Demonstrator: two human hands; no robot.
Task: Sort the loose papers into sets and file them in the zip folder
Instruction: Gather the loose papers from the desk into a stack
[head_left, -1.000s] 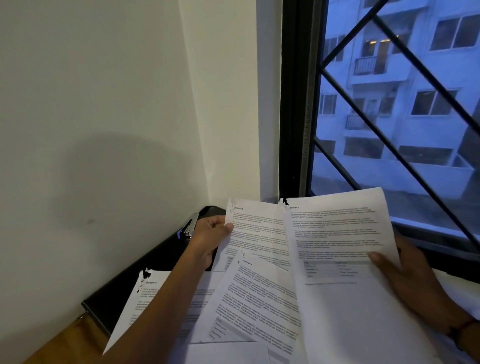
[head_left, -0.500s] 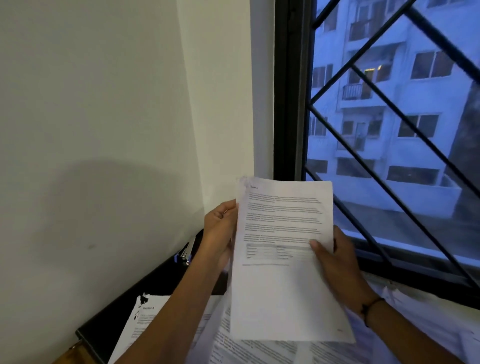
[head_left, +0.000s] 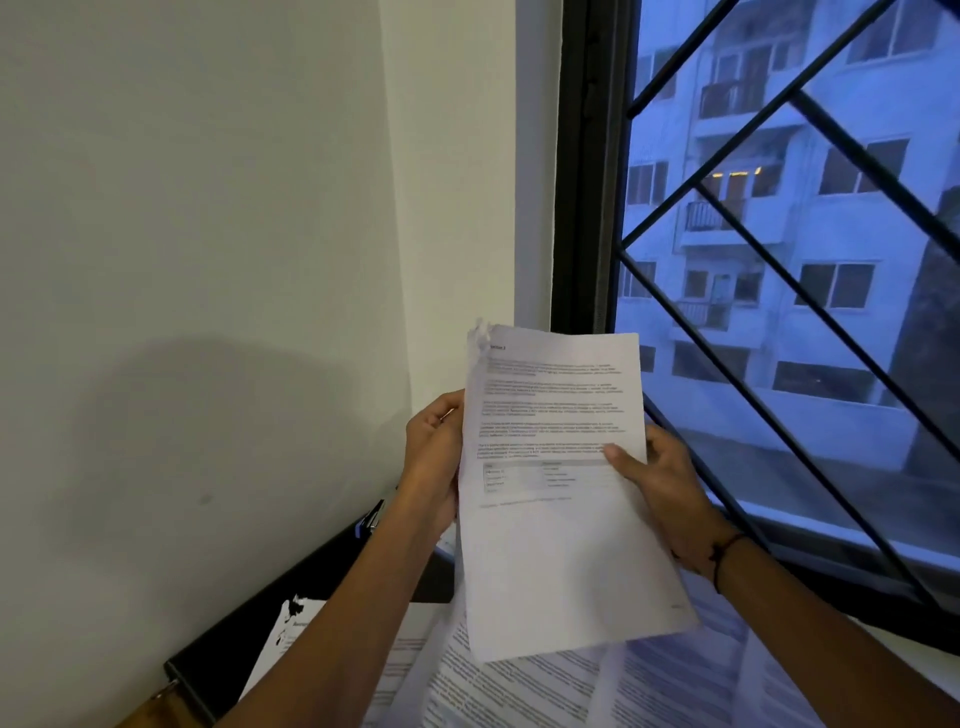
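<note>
Here, my left hand (head_left: 434, 462) pinches the left edge of a set of papers (head_left: 558, 493), and my right hand (head_left: 657, 486) holds the right edge, thumb on the front. The set stands upright between the two grips, its top left corner ragged. Below the grips lie loose sheets (head_left: 545, 686); the black folder (head_left: 249, 634) sits under my left arm. I should tap the edges square, keeping both grips firm.

Wall (head_left: 208, 260) left, window grille (head_left: 779, 291) right, papers (head_left: 519, 686) below
</note>
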